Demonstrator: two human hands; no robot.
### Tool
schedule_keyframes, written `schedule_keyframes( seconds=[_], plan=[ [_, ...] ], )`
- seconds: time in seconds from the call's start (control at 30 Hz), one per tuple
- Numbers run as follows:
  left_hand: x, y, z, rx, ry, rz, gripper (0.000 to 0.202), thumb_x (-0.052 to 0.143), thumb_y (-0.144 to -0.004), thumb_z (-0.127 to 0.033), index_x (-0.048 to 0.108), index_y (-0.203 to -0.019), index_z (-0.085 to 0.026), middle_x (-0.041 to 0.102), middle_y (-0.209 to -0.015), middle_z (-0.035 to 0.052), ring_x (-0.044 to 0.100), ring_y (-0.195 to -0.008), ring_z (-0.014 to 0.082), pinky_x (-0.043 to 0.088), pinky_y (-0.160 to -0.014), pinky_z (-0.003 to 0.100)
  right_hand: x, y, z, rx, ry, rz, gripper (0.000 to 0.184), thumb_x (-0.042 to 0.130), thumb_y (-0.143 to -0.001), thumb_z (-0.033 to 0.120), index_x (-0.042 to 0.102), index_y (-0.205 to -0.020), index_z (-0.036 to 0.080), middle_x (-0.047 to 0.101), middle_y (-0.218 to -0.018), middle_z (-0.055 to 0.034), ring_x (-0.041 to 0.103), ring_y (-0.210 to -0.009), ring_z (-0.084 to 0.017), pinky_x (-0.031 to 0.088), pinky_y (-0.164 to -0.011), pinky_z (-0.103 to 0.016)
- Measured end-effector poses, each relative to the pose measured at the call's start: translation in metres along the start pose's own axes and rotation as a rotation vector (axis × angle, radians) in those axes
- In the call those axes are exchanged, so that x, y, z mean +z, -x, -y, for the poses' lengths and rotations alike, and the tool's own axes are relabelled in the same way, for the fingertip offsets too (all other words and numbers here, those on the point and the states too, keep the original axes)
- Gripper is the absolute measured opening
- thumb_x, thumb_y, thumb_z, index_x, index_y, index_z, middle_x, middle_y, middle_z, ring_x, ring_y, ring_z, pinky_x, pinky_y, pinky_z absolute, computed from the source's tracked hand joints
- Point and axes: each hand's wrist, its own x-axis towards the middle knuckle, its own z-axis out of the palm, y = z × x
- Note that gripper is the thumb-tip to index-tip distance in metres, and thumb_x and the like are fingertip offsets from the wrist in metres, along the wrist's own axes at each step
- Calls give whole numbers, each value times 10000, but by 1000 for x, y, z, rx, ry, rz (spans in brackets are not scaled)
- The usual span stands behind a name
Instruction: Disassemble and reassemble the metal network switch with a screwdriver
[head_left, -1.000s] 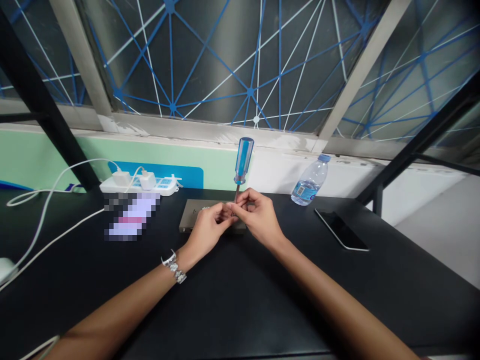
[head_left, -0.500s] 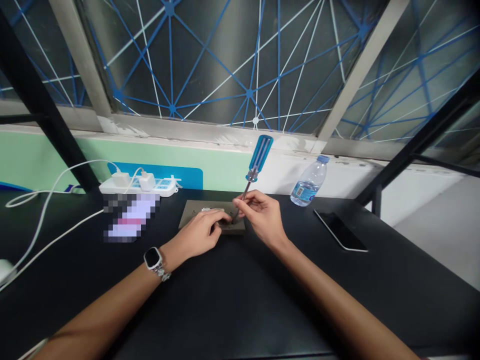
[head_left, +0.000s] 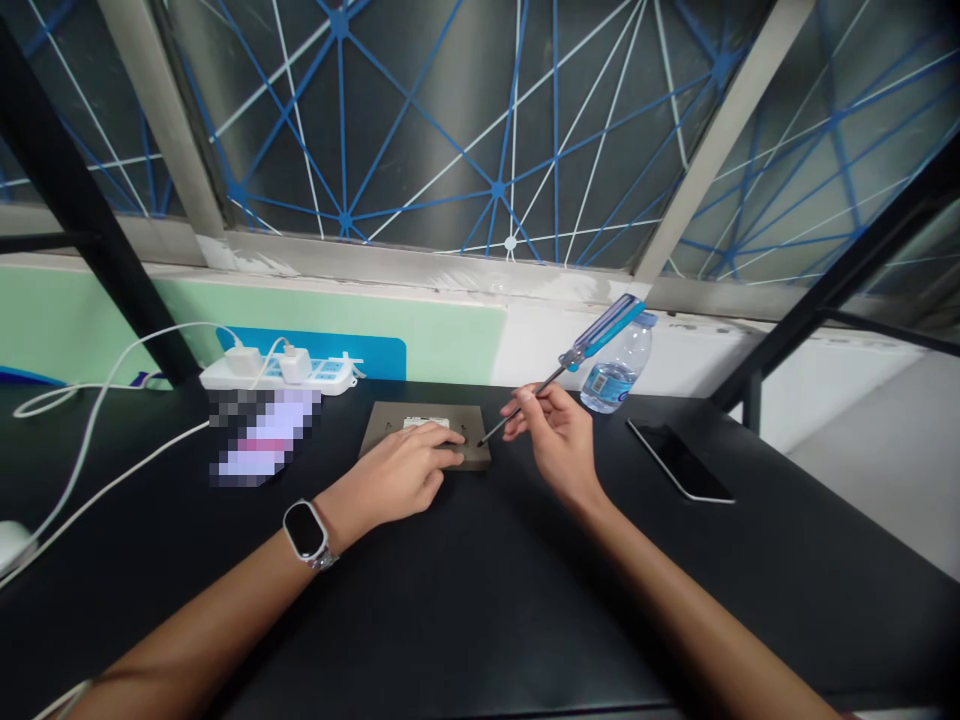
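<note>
A flat grey-brown box [head_left: 471, 420] with a white label [head_left: 424, 423] on top lies near the back of the black desk. My left hand [head_left: 401, 468] rests over its front left part, fingers stretched across the top surface. In my right hand [head_left: 559, 437] is a screwdriver [head_left: 604, 330] with a clear and blue handle, pinched by its shaft between thumb and fingers. The handle leans up to the right, and the dark tip points down left, by the box's right end. Whether the tip touches the box I cannot tell.
A water bottle [head_left: 621, 365] stands at the back right, behind the screwdriver handle. Right of my arm lies a dark phone [head_left: 679, 462]. A white power strip [head_left: 330, 374] with plugs and cables sits at the back left, and a blurred-out screen [head_left: 262, 440] lies before it.
My right hand has moved right, and the screwdriver has tipped from nearly upright to a strong rightward slant. My left fingers have flattened and spread on the box.
</note>
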Motion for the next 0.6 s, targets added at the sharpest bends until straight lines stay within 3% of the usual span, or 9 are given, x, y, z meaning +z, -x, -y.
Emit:
schedule_keyframes(
  seconds=[0.13, 0.23, 0.37, 0.5, 0.6],
  plan=[
    [0, 2, 0, -19, 21, -9, 422, 462, -825, -93, 696, -1137, -254, 607, -1337, 41, 515, -1273, 273, 347, -1112, 503, 2, 2, 0, 29, -39, 19, 232, 579, -928, 401, 584, -922, 169, 662, -753, -26, 613, -554, -115, 548, -542, -264],
    [-3, 1, 0, -34, 59, -31, 411, 485, -875, -177, 618, -1255, -258, 557, -1393, 61, 481, -1301, 275, 349, -1099, 499, 1, 5, 0, 56, -85, 36, 251, 534, -952, 416, 572, -996, 172, 662, -773, -26, 622, -575, -124, 555, -555, -279],
    [-8, -10, 6, -85, 29, -41, 637, 605, -847, -374, 418, -1442, -247, 381, -1529, 111, 341, -1401, 320, 316, -1113, 522, 0, 7, 0, 53, -137, 17, 260, 475, -980, 417, 526, -1110, 197, 648, -784, -9, 627, -598, -135, 563, -564, -299],
    [-1, -33, 18, -85, -19, 74, 778, 647, -794, -509, 375, -1472, -241, 285, -1579, 136, 239, -1454, 343, 218, -1160, 540, -1, 7, 1, 36, -145, -10, 253, 469, -984, 414, 491, -1139, 216, 623, -743, 19, 605, -563, -125, 545, -534, -281],
    [5, -49, 23, -55, -22, 198, 784, 629, -786, -574, 395, -1461, -253, 331, -1557, 138, 301, -1428, 345, 218, -1149, 566, -1, 6, 0, 38, -135, -22, 256, 470, -982, 418, 479, -1143, 219, 615, -732, 26, 605, -554, -127, 542, -530, -281]
  ],
)
